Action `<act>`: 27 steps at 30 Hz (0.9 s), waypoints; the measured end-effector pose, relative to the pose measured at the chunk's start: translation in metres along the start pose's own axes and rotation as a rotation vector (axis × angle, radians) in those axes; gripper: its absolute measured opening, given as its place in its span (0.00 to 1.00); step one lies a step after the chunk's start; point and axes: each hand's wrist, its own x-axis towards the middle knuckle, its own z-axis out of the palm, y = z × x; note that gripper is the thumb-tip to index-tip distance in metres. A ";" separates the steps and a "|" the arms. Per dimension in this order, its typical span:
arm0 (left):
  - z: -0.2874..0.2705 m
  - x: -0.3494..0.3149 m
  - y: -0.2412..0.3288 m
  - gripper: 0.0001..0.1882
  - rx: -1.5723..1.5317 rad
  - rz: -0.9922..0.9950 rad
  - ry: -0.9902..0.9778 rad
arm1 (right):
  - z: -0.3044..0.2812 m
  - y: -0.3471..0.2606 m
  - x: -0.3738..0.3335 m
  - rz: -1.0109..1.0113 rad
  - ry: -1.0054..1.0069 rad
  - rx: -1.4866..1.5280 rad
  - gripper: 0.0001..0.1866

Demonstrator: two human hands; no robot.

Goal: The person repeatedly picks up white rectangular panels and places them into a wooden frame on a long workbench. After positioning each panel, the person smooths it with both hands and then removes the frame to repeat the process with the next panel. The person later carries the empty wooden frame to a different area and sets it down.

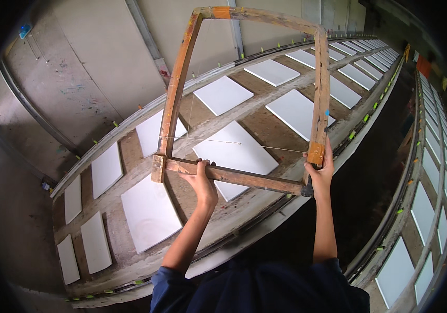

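A worn wooden frame with open sides is held up over a long table. My left hand is closed around its near bar, left of the middle. On the right side bar, just above the near right corner, my right hand has its fingers wrapped round the wood. Thin string runs across the opening, and another strand runs lengthwise near the left bar. Orange tape shows on the far bar and low on the right bar. Beneath the frame lie flat white rectangular panels, seen through the opening.
The long table carries rows of white panels, with small yellow-green clips along its edges. A second such table stands at right, past a dark aisle. A pale wall with metal posts rises behind.
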 end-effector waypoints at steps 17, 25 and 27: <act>0.094 0.012 -0.094 0.39 -0.172 -0.121 0.015 | -0.077 0.066 0.133 0.001 -0.105 0.034 0.43; 0.174 0.012 -0.157 0.31 -0.123 -0.250 0.124 | -0.143 0.071 0.222 0.048 -0.163 -0.017 0.44; 0.192 0.015 -0.176 0.31 -0.157 -0.255 0.089 | -0.162 0.071 0.239 0.038 -0.151 -0.015 0.45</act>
